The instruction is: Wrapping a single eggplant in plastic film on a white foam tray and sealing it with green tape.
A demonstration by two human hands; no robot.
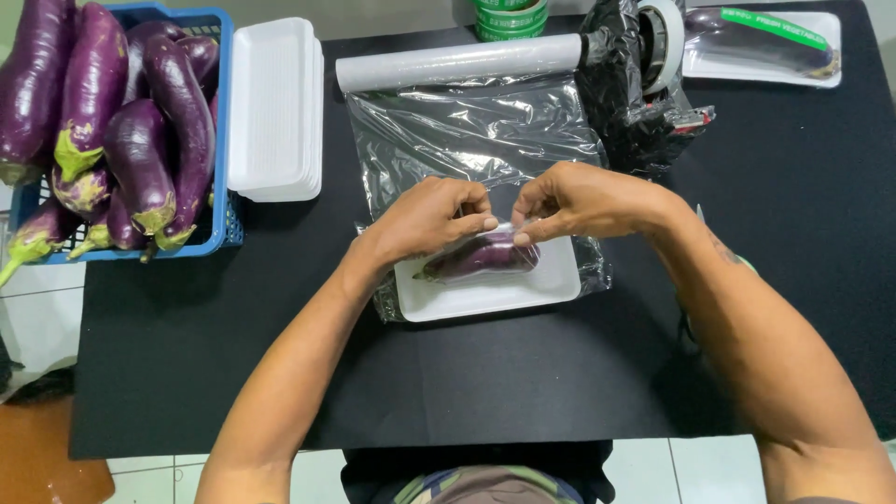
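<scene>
Nearest the camera, both forearms ran up from the bottom edge toward the middle of the black surface [523, 392]. The left hand [431, 217] and the right hand [583, 201] met over a white foam tray [485, 291], and each had its fingers [471, 224] pinched together on a sheet of clear film [467, 131] that was drawn over the tray. The eggplant [483, 256] lay in the tray directly under the fingertips, its long axis running left to right and tilted slightly, stem end toward the left hand. Both hands sat about equally close to it; the left covered the stem half, the right the blunt end. Film bunched out from under the tray at its left and right sides.

Beyond the hands the film stretched away to its roll [457, 62], lying crosswise, with a black-wrapped dispenser [627, 93] at the roll's right end. To the left, well apart, stood a stack of empty white trays [275, 107] and, just beside it, a blue basket [222, 224] heaped with loose eggplants [140, 140]. At the far right corner lay an already wrapped tray [761, 47] holding an eggplant. Nothing stood between the hands and the tray.
</scene>
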